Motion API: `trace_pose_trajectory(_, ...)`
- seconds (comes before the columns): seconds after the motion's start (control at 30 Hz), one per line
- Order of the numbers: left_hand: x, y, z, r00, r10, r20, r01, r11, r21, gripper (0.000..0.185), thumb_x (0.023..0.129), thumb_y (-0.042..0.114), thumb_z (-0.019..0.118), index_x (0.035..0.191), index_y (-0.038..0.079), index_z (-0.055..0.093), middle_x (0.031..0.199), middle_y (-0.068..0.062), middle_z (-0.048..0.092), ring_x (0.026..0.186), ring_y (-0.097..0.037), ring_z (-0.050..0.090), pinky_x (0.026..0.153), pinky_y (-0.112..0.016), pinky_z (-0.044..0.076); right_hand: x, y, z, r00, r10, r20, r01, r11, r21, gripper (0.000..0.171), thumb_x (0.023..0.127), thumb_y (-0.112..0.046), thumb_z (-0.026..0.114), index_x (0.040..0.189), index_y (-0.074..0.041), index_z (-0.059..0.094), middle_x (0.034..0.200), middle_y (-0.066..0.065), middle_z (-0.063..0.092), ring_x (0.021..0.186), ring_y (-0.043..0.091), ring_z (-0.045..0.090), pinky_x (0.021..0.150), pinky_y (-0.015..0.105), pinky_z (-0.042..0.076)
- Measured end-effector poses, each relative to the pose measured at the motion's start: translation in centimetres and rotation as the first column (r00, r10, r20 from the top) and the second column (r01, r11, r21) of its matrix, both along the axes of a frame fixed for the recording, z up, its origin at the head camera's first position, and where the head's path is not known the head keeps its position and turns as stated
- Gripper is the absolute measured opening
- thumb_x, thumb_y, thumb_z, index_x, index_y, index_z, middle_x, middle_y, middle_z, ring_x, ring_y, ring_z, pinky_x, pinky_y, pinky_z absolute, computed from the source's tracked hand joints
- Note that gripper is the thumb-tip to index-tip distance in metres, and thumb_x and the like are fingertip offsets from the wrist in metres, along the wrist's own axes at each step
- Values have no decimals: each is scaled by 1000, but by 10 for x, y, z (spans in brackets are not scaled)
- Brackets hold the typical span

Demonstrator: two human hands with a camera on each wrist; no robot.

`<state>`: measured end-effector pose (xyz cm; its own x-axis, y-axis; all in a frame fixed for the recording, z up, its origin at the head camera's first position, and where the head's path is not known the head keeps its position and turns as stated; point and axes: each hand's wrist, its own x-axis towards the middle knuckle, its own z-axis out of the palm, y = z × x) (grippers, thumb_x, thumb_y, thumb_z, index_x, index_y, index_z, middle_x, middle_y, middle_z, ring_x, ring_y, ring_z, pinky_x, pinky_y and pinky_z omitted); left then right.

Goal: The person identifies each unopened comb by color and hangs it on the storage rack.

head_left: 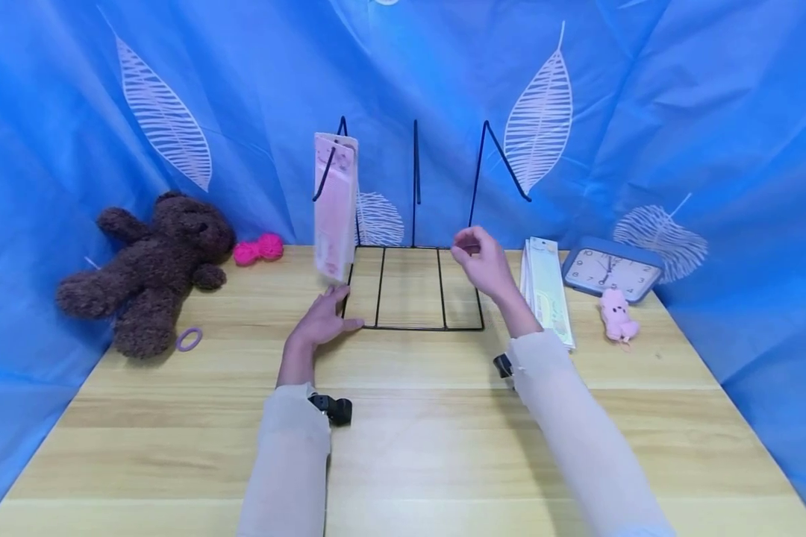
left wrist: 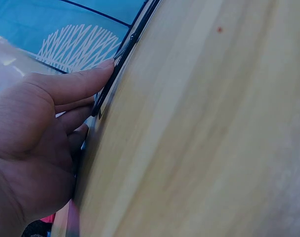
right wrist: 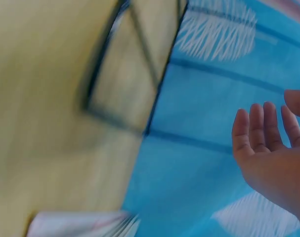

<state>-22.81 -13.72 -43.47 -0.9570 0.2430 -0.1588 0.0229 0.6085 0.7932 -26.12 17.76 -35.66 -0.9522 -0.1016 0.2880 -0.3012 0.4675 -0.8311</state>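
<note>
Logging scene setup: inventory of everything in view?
wire rack: 1, black, table's rear middle
hanging packets: count unclear, pink, rack's left hook
stacked packets: count unclear, pale, right of rack
teddy bear: 1, brown, left rear
bow-shaped item: 1, magenta, beside bear
ring: 1, purple, beside bear
clock: 1, blue-framed, right rear
plush toy: 1, pink, before clock
table: 1, pale wood, below
curtain: 1, blue, white leaves, behind
wrist cameras: 2, black, at cuffs
sleeves: 2, pale, forearms
left hand: 1, bare, on rack's front-left corner
right hand: 1, bare, by rack's right side
</note>
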Motion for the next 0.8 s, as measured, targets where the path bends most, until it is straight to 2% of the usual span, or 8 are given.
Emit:
trace_pose_trajectory(0.1, 1, -1, 1, 1000, 1, 2, -1, 1000, -4, 88, 93, 26, 73, 161, 6, 23, 168, -22, 1, 152, -45, -5, 121, -62, 3, 2, 25, -9, 999, -37, -5, 38, 999, 2, 26, 100, -5, 61, 122, 8, 58, 119, 23, 62, 113, 34, 58, 101, 45, 48)
trace_pose_trajectory(0.23, 1, -1, 2, 1000, 1, 2, -1, 1000, 0, 87, 93, 25, 73, 161, 6, 23, 168, -21, 1, 152, -44, -5, 120, -63, 3, 6, 55, -16, 993, -113, 29, 113, 994, -4, 29, 101, -8, 60, 125, 7, 56, 123, 22, 60, 116, 33, 57, 102, 43, 47)
trace_pose_trajectory(0.5, 2, -1, 3, 1000, 1, 1, -1, 1000, 7, 87, 93, 23, 73, 161, 5, 23, 168, -22, 1, 153, -44, -4, 122, -59, 3, 19, 96, -21, 972, -211, 99, 215, 976, -27, 37, 101, -17, 61, 129, 6, 54, 125, 19, 59, 115, 27, 57, 89, 23, 50)
trace_pose_trajectory(0.57, 1, 0, 2, 1000, 3, 1, -3, 1000, 12, 87, 93, 23, 73, 161, 4, 23, 168, -21, 1, 153, -43, -5, 122, -58, 2, 22, 104, -21, 966, -231, 120, 234, 972, -17, 39, 101, -19, 62, 130, 5, 53, 126, 19, 59, 117, 27, 57, 90, 24, 50)
trace_pose_trajectory(0.8, 0, -1, 0, 1000, 3, -13, -3, 1000, 14, 85, 93, 21, 73, 160, 2, 24, 168, -22, 7, 153, -41, -3, 123, -56, 3, 31, 134, -23, 944, -279, 175, 283, 959, 5, 51, 100, -27, 65, 136, 6, 49, 134, 21, 55, 124, 30, 52, 104, 38, 46)
